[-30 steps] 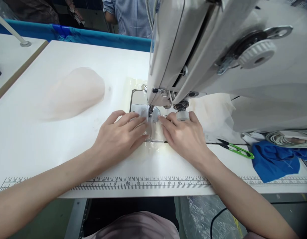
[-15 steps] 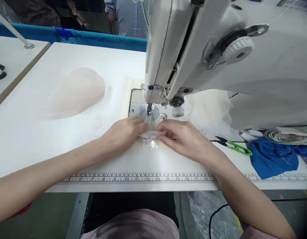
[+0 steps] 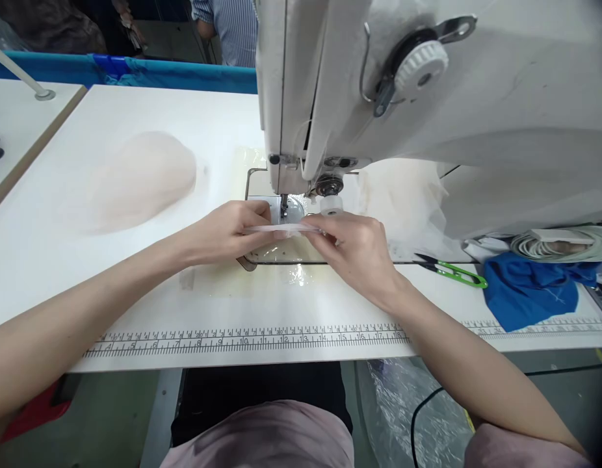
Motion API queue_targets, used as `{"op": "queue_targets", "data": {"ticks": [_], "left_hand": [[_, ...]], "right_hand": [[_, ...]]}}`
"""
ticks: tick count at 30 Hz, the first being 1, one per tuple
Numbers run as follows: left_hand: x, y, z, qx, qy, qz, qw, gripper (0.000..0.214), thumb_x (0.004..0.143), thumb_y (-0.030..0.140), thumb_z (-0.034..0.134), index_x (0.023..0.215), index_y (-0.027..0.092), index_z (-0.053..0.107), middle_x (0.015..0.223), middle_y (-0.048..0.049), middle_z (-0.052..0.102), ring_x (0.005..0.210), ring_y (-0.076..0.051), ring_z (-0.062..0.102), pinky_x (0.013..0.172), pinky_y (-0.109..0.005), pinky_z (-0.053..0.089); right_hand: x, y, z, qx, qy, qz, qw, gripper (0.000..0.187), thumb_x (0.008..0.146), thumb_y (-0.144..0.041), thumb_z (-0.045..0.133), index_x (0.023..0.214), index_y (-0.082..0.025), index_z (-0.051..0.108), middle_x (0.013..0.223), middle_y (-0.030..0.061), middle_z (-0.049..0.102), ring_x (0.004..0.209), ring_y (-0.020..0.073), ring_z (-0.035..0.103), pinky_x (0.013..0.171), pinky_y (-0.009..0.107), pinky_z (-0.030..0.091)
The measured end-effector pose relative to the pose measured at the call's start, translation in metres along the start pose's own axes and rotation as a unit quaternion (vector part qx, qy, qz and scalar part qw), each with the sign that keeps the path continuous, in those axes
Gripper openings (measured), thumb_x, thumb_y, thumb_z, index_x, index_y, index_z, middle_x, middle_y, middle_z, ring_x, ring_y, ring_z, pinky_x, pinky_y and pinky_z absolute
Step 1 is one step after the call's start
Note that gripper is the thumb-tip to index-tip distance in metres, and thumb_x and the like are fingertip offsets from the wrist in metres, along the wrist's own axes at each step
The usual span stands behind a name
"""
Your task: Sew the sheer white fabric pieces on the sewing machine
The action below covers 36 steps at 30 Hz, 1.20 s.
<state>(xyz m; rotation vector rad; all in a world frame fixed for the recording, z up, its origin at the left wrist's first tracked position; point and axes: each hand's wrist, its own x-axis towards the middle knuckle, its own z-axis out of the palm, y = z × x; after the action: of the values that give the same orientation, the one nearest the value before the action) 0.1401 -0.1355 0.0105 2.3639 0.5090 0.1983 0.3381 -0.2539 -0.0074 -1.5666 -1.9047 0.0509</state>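
Note:
A small strip of sheer whitish fabric [image 3: 287, 228] is stretched between my two hands, just in front of the presser foot [image 3: 284, 205] of the sewing machine [image 3: 325, 91]. My left hand [image 3: 235, 231] pinches its left end, and my right hand [image 3: 357, 244] grips the right end between thumb and fingers. Both hands are above the metal needle plate [image 3: 262, 207]. Whether the strip touches the foot I cannot tell. To the left, a sheer pale pink fabric piece [image 3: 152, 175] lies flat on the white table [image 3: 47, 273].
More sheer fabric [image 3: 401, 195] is heaped under the machine arm. Green-handled thread snips [image 3: 457, 274], a blue cloth [image 3: 525, 289] and a coil of pale tape [image 3: 564, 244] lie at the right. A printed ruler [image 3: 262, 340] runs along the front edge. A person in a striped shirt [image 3: 235, 32] is beyond the table.
Both hands have moved up and closer to the needle area with the fabric strip, which now looks flatter and straighter. The view has shifted slightly.

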Motion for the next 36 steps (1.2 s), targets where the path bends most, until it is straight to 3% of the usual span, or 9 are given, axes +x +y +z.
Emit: {"op": "queue_targets", "data": {"ticks": [2,5,9,12,15,19,27,36], "left_hand": [[-0.005,-0.002,0.005,0.012,0.013,0.023,1.0,0.046,0.099,0.041,0.044,0.071,0.016,0.071,0.073,-0.0014,0.051,0.055,-0.008,0.05,0.053,-0.025,0.042],[-0.014,-0.003,0.018,0.122,0.066,0.117,0.983,0.043,0.099,0.04,0.045,0.076,0.017,0.074,0.077,-0.0032,0.056,0.054,-0.008,0.049,0.048,-0.024,0.038],[-0.026,0.001,0.037,0.321,0.157,0.253,0.899,0.025,0.097,0.025,0.05,0.102,0.017,0.073,0.082,-0.0053,0.066,0.066,-0.016,0.057,0.052,-0.028,0.042],[-0.034,0.006,0.043,0.402,0.161,0.255,0.864,0.022,0.093,0.015,0.057,0.112,0.015,0.068,0.114,-0.0087,0.07,0.099,-0.022,0.065,0.074,-0.035,0.052],[-0.042,0.009,0.045,0.417,0.122,0.209,0.876,0.03,0.095,0.015,0.054,0.125,0.013,0.061,0.13,-0.0128,0.064,0.126,-0.026,0.056,0.095,-0.044,0.049],[-0.044,0.007,0.046,0.401,0.124,0.197,0.886,0.031,0.098,0.022,0.052,0.127,0.015,0.059,0.125,-0.012,0.067,0.121,-0.024,0.061,0.105,-0.049,0.045],[-0.035,0.002,0.043,0.382,0.145,0.185,0.894,0.027,0.098,0.024,0.052,0.121,0.016,0.065,0.123,-0.0123,0.068,0.116,-0.025,0.064,0.109,-0.056,0.044],[-0.023,-0.01,0.039,0.378,0.135,0.161,0.902,0.035,0.099,0.023,0.047,0.132,0.016,0.057,0.129,-0.0138,0.064,0.122,-0.026,0.06,0.117,-0.063,0.03]], "right_hand": [[-0.002,-0.003,-0.002,-0.007,-0.019,-0.017,1.0,0.021,0.091,-0.016,0.056,0.097,-0.023,0.075,0.078,-0.0029,0.072,0.062,0.0101,0.06,0.051,0.024,0.035],[-0.005,-0.007,-0.004,-0.06,-0.063,-0.083,0.993,0.017,0.086,-0.014,0.059,0.083,-0.021,0.075,0.079,-0.0016,0.072,0.069,0.014,0.06,0.053,0.027,0.036],[-0.008,-0.009,-0.003,-0.109,-0.073,-0.177,0.975,0.017,0.082,-0.009,0.059,0.074,-0.018,0.071,0.093,0.0029,0.074,0.097,0.0225,0.061,0.076,0.034,0.043],[-0.008,-0.01,-0.003,-0.112,-0.088,-0.186,0.972,0.02,0.085,-0.007,0.055,0.078,-0.018,0.07,0.092,0.0019,0.075,0.102,0.0208,0.06,0.084,0.035,0.041],[-0.008,-0.011,-0.004,-0.117,-0.101,-0.178,0.972,0.023,0.089,-0.008,0.053,0.078,-0.019,0.069,0.09,0.0002,0.075,0.101,0.0196,0.061,0.088,0.035,0.04],[-0.006,-0.012,-0.004,-0.114,-0.102,-0.179,0.972,0.024,0.09,-0.007,0.051,0.079,-0.019,0.07,0.091,0.0002,0.075,0.097,0.0188,0.063,0.089,0.035,0.04],[-0.004,-0.008,0.002,-0.12,-0.078,-0.18,0.973,0.022,0.09,-0.007,0.053,0.086,-0.018,0.072,0.092,0.0014,0.076,0.099,0.0182,0.064,0.09,0.036,0.04],[0.002,0.005,0.015,-0.149,-0.054,-0.149,0.976,0.023,0.091,-0.007,0.053,0.088,-0.019,0.072,0.097,0.0,0.077,0.091,0.0183,0.065,0.088,0.037,0.042]]}}
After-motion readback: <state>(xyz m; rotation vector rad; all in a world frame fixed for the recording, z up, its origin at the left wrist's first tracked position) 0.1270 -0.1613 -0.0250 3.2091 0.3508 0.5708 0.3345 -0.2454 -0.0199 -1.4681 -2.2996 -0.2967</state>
